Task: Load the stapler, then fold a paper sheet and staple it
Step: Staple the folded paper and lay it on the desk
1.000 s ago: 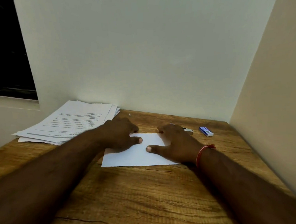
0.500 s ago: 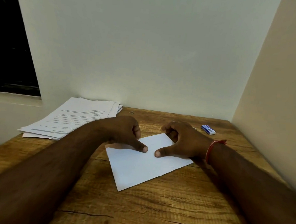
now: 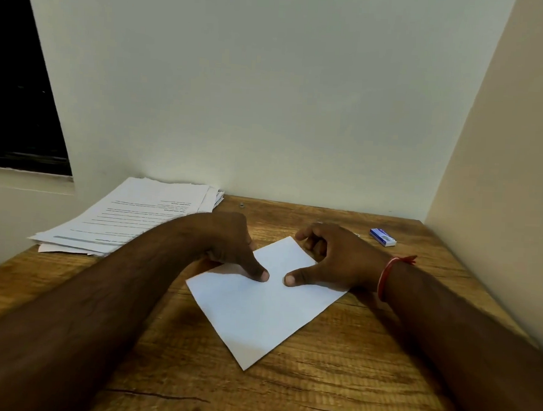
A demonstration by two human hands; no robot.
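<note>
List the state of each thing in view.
white paper sheet: flat on wooden table, turned cornerwise, under both thumbs.
left hand: thumb pressing sheet, fingers curled.
right hand: thumb pressing sheet, fingers curled.
stack of printed white papers: fanned, untouched.
small blue-and-white box: lying flat, untouched.

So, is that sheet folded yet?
Cannot tell: sheet lies flat, left hand and right hand pressing it; no doubled edge shows.

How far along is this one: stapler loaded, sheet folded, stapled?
The sheet looks folded already. In hand: left hand and right hand press thumbs on it. Remaining: stapling. The stapler is out of view, so loading can't be confirmed; the staple box lies farther right.
</note>
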